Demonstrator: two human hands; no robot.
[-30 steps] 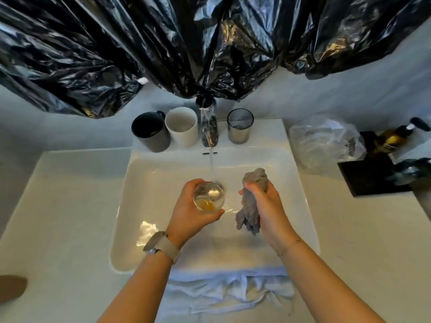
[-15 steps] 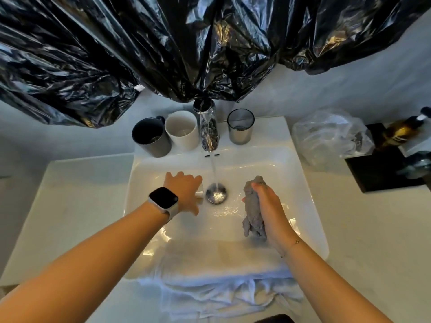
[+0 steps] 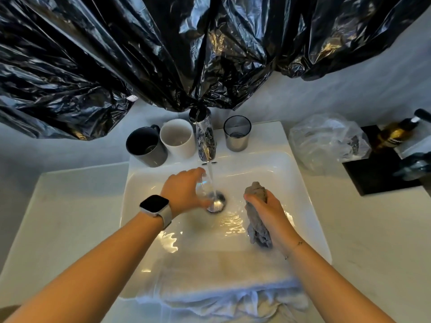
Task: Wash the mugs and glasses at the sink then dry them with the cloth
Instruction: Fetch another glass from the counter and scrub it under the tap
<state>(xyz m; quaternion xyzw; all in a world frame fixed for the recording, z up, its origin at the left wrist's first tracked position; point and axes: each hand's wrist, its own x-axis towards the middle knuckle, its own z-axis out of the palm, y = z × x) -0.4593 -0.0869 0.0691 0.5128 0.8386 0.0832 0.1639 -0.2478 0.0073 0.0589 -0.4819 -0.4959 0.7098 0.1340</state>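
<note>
My left hand (image 3: 184,191) grips a clear glass (image 3: 203,187) in the white sink (image 3: 300,206), tipped on its side right beside the stream running from the tap (image 3: 205,141). My right hand (image 3: 268,206) holds a wet grey rag (image 3: 257,227) bunched up over the right of the basin. On the ledge behind stand a dark mug (image 3: 147,146), a white mug (image 3: 178,138) and a smoked glass (image 3: 236,134). A white cloth (image 3: 233,299) is draped over the sink's front edge.
Black plastic sheeting (image 3: 163,54) hangs low over the tap. A crumpled clear bag (image 3: 326,141) lies on the counter to the right, with a black tray (image 3: 377,169) and a brown pump bottle (image 3: 396,134) beyond it. Water pools around the drain (image 3: 217,201).
My left hand turned palm down, tipping the glass from upright onto its side, and moved it up to the water stream. My right hand kept the rag, shifting a little right.
</note>
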